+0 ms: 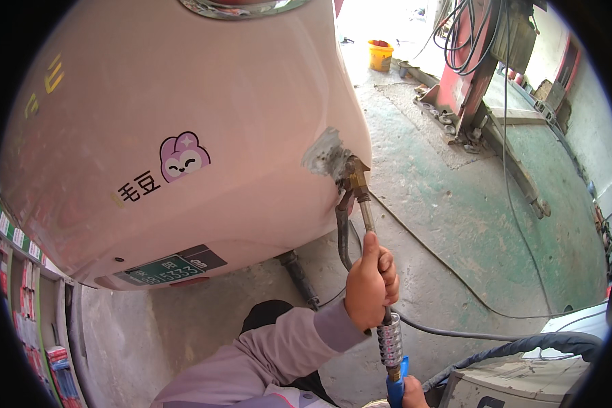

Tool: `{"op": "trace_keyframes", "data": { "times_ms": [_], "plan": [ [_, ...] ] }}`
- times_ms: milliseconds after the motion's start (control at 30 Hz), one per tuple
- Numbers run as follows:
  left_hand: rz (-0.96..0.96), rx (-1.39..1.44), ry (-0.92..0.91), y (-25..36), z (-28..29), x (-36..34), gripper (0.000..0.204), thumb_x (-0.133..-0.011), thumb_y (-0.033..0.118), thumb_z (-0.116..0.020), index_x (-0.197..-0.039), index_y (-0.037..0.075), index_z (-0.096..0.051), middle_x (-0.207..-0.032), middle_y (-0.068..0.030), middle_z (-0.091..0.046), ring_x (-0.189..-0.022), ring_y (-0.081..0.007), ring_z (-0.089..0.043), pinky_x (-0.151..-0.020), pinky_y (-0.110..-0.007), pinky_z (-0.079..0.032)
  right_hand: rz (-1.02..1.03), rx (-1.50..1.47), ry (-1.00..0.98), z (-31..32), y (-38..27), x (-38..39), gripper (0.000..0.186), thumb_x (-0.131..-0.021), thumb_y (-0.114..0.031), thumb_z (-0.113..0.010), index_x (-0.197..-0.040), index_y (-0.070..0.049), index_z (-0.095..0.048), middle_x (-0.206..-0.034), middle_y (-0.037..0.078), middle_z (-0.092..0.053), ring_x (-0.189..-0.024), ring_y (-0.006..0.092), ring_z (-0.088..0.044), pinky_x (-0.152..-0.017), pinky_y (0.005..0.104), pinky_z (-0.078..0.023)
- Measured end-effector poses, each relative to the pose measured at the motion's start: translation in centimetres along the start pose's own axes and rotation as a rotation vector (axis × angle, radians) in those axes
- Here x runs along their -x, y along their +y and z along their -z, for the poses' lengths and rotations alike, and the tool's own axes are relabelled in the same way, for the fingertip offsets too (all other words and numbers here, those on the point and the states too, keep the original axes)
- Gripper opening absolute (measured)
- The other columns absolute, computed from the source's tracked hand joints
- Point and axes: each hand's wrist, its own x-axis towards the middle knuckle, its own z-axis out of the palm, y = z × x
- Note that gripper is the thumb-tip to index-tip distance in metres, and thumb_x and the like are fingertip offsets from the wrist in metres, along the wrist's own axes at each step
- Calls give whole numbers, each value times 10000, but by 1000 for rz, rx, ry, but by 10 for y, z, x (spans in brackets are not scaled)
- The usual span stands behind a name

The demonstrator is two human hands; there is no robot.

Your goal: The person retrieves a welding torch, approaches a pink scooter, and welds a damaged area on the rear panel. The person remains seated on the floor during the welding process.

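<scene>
A dent puller (pixel 367 207), with a brass-coloured head and metal shaft, meets a pink car body panel (pixel 251 102). Its head is at the edge of a bare grey scraped patch (pixel 325 153); whether the tip touches the metal is hidden. My left hand (pixel 370 282) is closed round the shaft, thumb pointing up along it. Below that hand sits a ribbed metal sleeve (pixel 390 343). At the lower edge, my right hand (pixel 413 394) is closed on the blue handle (pixel 396 387), only partly in view. A thick dark cable (pixel 343 234) hangs from the puller's head.
A hose (pixel 455 334) crosses the floor towards a pale machine (pixel 523 381) at lower right. Thin cables trail over the green-grey floor. A red lift post (pixel 459 95) with its low arm (pixel 517 170) stands right, a yellow bucket (pixel 381 56) behind. Shelves (pixel 27 292) line the left.
</scene>
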Motion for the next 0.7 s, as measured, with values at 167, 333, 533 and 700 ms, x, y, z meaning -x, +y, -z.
{"op": "trace_keyframes", "data": {
  "times_ms": [167, 333, 533, 700],
  "plan": [
    [-104, -60, 118, -8, -5, 8, 477, -1043, 579, -378, -834, 150, -400, -620, 44, -308, -482, -84, -276, -457, -257, -286, 86, 80, 54, 4, -3, 3, 247, -1027, -181, -381, -986, -41, -579, -868, 95, -592, -743, 221, -557, -653, 360, -466],
    [-109, -69, 102, -3, -4, 9, 459, -1056, 550, -372, -844, 144, -404, -634, 40, -316, -498, -82, -288, -471, -255, -295, 133, 151, 58, 4, -5, 2, 241, -1023, -173, -381, -997, -36, -578, -886, 110, -592, -764, 243, -562, -670, 372, -469],
    [-112, -60, 97, -4, -2, 13, 460, -1057, 549, -372, -842, 143, -400, -640, 33, -318, -509, -89, -296, -470, -259, -294, 173, 233, 55, 6, -3, 2, 236, -1019, -162, -381, -1010, -31, -576, -909, 129, -594, -790, 268, -568, -691, 386, -473],
    [-105, -43, 79, -4, -1, 13, 464, -1057, 550, -369, -841, 140, -398, -641, 31, -320, -508, -91, -302, -470, -260, -298, 203, 301, 48, 6, -1, 3, 232, -1016, -154, -381, -1020, -26, -575, -928, 145, -595, -811, 290, -573, -709, 397, -476]
  ]
}}
